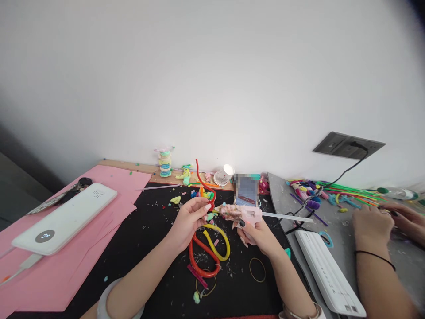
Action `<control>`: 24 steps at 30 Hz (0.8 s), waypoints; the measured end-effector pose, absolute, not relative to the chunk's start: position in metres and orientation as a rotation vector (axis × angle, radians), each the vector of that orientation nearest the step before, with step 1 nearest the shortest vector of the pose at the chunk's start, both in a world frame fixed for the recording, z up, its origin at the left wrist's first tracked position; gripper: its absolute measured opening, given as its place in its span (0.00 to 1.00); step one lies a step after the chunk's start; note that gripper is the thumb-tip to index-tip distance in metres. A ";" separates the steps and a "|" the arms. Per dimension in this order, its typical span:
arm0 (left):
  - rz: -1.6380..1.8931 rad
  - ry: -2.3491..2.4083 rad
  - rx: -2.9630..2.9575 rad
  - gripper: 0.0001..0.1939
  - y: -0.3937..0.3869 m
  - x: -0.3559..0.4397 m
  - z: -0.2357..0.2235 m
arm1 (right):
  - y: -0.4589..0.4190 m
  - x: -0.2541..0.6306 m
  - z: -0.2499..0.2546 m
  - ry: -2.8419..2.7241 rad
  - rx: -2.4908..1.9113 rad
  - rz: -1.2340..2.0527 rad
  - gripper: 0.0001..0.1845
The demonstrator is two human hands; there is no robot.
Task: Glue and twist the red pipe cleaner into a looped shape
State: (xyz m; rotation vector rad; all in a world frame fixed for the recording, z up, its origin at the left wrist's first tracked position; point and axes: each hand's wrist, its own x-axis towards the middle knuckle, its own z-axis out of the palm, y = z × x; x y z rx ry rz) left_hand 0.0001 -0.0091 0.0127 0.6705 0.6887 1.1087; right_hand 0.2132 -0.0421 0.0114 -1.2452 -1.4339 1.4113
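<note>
My left hand (193,217) pinches a red pipe cleaner (204,182), whose free end curls upward towards the wall. My right hand (254,230) grips a pale pink hot glue gun (245,214), its worn nozzle end pointing left at my left fingertips. A long whitish glue stick (288,217) sticks out of the gun's back. Nozzle tip and pipe cleaner meet or nearly meet; I cannot tell if they touch. Below my hands, a thick red loop (203,273) and a yellow loop (227,248) lie on the black mat (159,283).
A phone (246,190) and a white cup (223,175) stand by the wall. Pink paper (76,274) and a white power bank (66,219) lie left. To the right are a white power strip (328,272), cables, colourful pipe cleaners (352,189) and another person's hands (373,223).
</note>
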 end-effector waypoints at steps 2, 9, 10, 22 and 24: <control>1.111 0.695 0.660 0.11 -0.009 0.000 0.013 | -0.043 0.212 0.013 -1.450 -1.258 1.406 0.23; 1.122 0.711 0.650 0.11 -0.008 -0.001 0.012 | -0.042 0.212 0.010 -1.492 -1.253 1.441 0.20; 1.125 0.713 0.650 0.11 -0.008 -0.001 0.011 | -0.042 0.213 0.010 -1.484 -1.248 1.441 0.20; 1.134 0.667 0.589 0.11 -0.007 -0.003 0.010 | -0.037 0.248 0.021 -1.177 -1.392 0.851 0.17; 1.131 0.657 0.589 0.11 -0.007 -0.003 0.011 | -0.037 0.259 0.020 -1.136 -1.553 0.625 0.14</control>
